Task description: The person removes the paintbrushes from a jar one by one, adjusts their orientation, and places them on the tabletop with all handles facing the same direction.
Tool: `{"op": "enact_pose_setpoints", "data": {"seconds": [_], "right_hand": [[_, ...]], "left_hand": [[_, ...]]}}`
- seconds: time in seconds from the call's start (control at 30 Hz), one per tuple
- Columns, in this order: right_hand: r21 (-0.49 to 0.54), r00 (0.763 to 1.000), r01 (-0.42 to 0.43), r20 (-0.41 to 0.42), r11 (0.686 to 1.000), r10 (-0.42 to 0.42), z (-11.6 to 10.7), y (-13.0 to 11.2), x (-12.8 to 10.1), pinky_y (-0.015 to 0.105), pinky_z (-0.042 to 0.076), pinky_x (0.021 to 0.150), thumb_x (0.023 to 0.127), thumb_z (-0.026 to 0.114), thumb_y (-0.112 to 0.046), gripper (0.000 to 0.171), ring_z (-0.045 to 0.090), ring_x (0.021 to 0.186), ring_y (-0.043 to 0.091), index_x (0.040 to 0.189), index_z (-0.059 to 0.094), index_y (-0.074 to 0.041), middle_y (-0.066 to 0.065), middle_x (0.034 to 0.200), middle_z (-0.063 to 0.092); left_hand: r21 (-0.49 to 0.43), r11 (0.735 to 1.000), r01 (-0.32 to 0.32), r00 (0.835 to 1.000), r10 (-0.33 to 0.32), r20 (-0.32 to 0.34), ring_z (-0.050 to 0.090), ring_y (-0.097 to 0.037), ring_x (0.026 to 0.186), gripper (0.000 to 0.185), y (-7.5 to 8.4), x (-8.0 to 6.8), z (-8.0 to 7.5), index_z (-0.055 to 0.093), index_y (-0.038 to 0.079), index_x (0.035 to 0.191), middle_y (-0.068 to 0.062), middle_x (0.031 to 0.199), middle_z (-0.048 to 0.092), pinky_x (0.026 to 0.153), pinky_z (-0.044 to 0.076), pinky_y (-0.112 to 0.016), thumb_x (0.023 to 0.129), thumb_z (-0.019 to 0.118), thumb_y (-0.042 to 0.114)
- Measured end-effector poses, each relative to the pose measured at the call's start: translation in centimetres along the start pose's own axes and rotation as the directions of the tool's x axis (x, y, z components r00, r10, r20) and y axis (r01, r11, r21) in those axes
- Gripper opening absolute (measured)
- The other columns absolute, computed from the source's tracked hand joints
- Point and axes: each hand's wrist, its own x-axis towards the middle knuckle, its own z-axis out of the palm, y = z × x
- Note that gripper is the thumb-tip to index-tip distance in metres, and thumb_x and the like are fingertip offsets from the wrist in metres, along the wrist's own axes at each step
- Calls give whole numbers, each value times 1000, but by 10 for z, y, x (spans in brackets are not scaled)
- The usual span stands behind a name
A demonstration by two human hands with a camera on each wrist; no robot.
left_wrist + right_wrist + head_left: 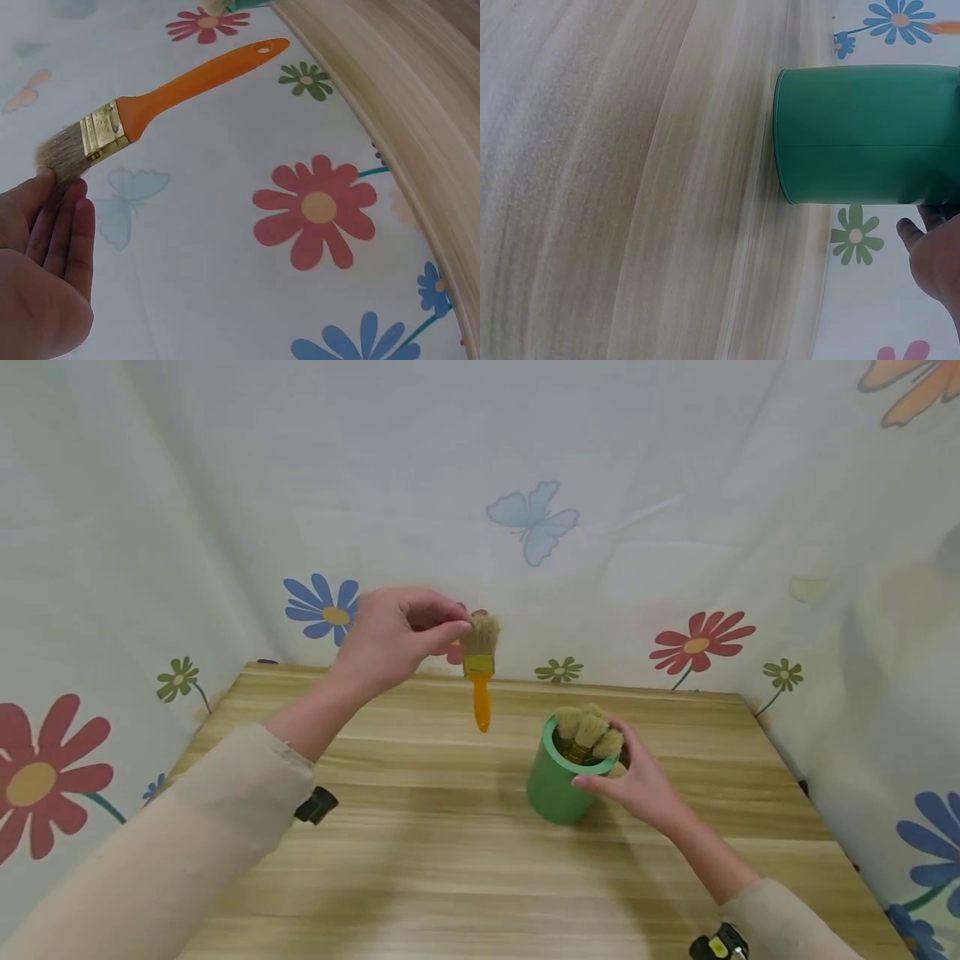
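Note:
In the head view my left hand (397, 635) pinches a paintbrush (482, 681) by its bristles, and the orange handle hangs down above the table. The left wrist view shows the same paintbrush (187, 86) with its metal ferrule, the thumb and fingertips of the left hand (49, 262) at the bristle end. To the right stands a green cylindrical holder (558, 789) with several brushes (588, 731) in it, bristles up. My right hand (645, 777) grips this holder near its rim from the right side. The right wrist view shows the holder's smooth side (862, 135) and part of the right hand (937, 259).
A wood-grain table (420, 868) lies under both hands. Behind and beside it hangs a pale cloth (420, 468) printed with flowers and a butterfly. Dark straps or devices show at both wrists.

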Motion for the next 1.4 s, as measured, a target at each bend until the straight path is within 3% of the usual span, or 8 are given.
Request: {"op": "enact_pose_setpoints", "data": {"seconds": [0.37, 0.77, 0.97, 1.3, 1.4], "right_hand": [[-24, 1000, -7, -9, 1000, 7, 1, 0, 4, 67, 39, 118, 85, 94, -34, 108, 44, 147, 48, 166, 27, -6, 24, 159, 45], [-35, 1000, -23, -2, 999, 23, 0, -4, 3, 67, 39, 118, 86, 93, -33, 108, 43, 148, 51, 166, 27, -5, 26, 160, 44], [-45, 1000, -30, 4, 999, 30, 1, -6, 1, 67, 40, 117, 87, 92, -33, 108, 43, 148, 52, 167, 25, -6, 27, 161, 42], [-39, 1000, -2, 3, 999, 2, -2, -3, -1, 66, 38, 119, 89, 91, -29, 105, 43, 149, 51, 167, 26, -5, 27, 160, 44], [-46, 1000, -1, 4, 999, 2, -3, -1, -1, 66, 39, 118, 89, 91, -31, 105, 43, 149, 52, 167, 25, -5, 28, 161, 43]], "left_hand": [[176, 979, 98, 993, -109, 53, 75, -19, 97, 16, -45, -24, -47, 84, 14, 110, -3, 105, 79, 83, 60, -30, 98, 82, 24], [199, 949, 243, 942, -280, 183, 76, -26, 101, 31, -110, -43, -88, 79, 9, 121, -9, 114, 78, 88, 64, -39, 101, 77, 33], [176, 934, 311, 912, -345, 223, 77, -24, 99, 32, -142, -53, -94, 78, 6, 122, -10, 115, 77, 91, 64, -43, 102, 76, 31], [119, 909, 398, 857, -415, 305, 77, -23, 100, 34, -191, -62, -92, 74, 3, 123, -10, 111, 77, 91, 64, -40, 102, 77, 28], [112, 905, 411, 852, -425, 307, 76, -25, 101, 35, -201, -63, -89, 74, 1, 124, -10, 110, 77, 91, 64, -41, 102, 77, 28]]}}
